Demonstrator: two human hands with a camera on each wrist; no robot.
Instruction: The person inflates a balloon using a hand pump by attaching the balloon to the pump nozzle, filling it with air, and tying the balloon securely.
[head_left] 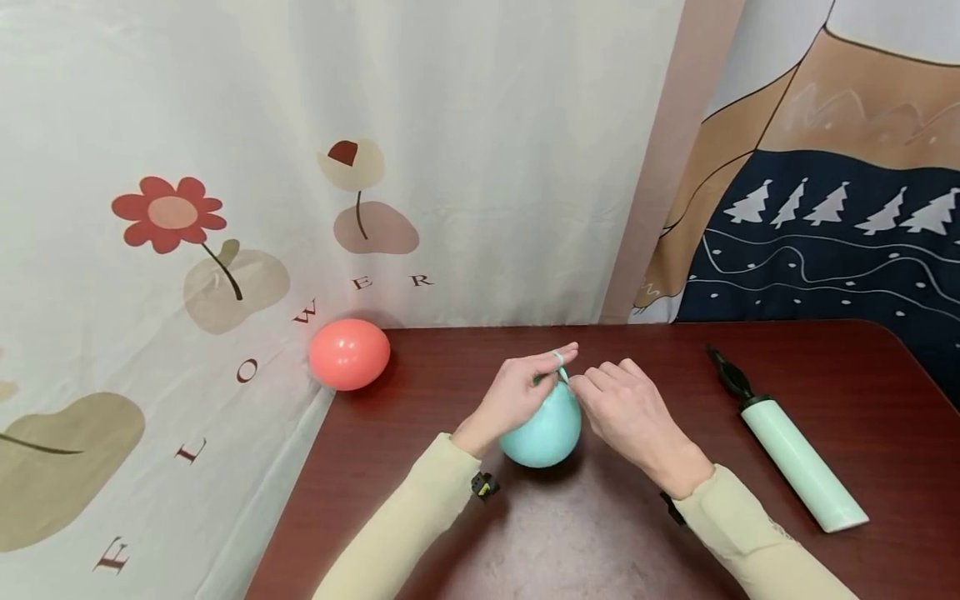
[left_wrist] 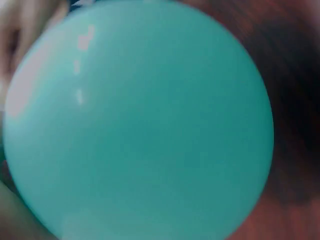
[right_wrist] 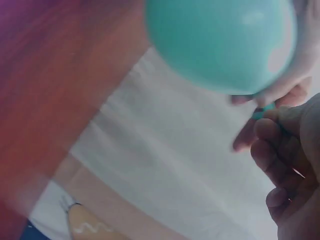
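Note:
A turquoise balloon (head_left: 542, 433), inflated, is held just over the table by both hands, and it fills most of the left wrist view. My left hand (head_left: 517, 387) holds the balloon at its top left, with a stretch of the neck looped round an outstretched finger. From the other side my right hand (head_left: 626, 408) pinches the neck with curled fingers. In the right wrist view, a short piece of the balloon's neck (right_wrist: 264, 110) shows between the two hands. The exact lie of the neck end is partly hidden by the fingers.
A red inflated balloon (head_left: 349, 354) lies at the table's far left corner, against the printed curtain (head_left: 487, 167). On the right, a pale green hand pump (head_left: 802, 458) with a black nozzle lies on the dark red-brown table (head_left: 420, 392).

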